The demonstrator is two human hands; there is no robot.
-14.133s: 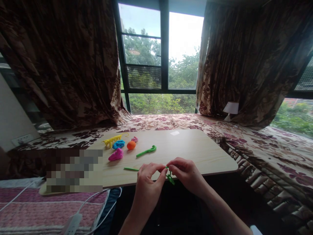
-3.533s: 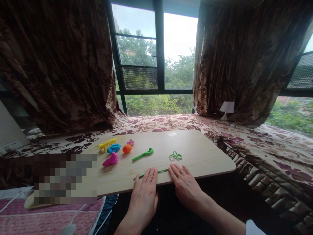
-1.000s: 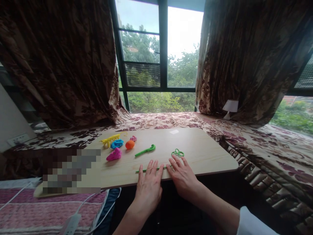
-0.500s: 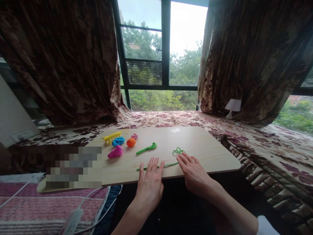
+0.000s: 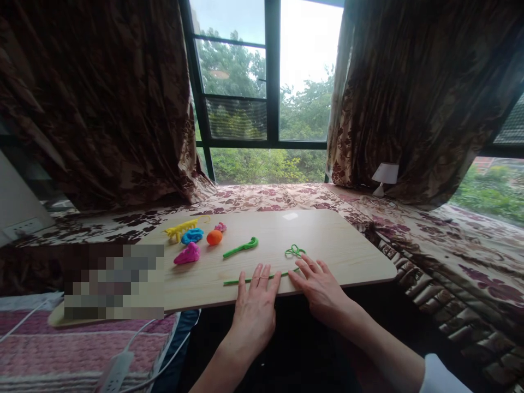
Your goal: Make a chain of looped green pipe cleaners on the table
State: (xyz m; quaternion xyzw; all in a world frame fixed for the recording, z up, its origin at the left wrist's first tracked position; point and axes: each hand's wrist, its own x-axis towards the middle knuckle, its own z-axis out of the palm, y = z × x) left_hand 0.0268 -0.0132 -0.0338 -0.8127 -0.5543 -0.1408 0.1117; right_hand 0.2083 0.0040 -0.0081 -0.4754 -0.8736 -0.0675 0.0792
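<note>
Your left hand [image 5: 256, 308] and right hand [image 5: 319, 284] lie open, fingers spread and gripping nothing, on a thin, unlooped green strand [image 5: 234, 282] near the table [image 5: 339, 234] edge, with green loops [image 5: 295, 251] and a hooked green stick [image 5: 239, 249] already shaped beyond.

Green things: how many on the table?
3: a strand under the left hand and right hand, a hooked stick beyond, a looped piece beside the right hand. More may hide.

A plain white sleeve [image 5: 441, 374] covers part of the right forearm [image 5: 387, 343]
</note>
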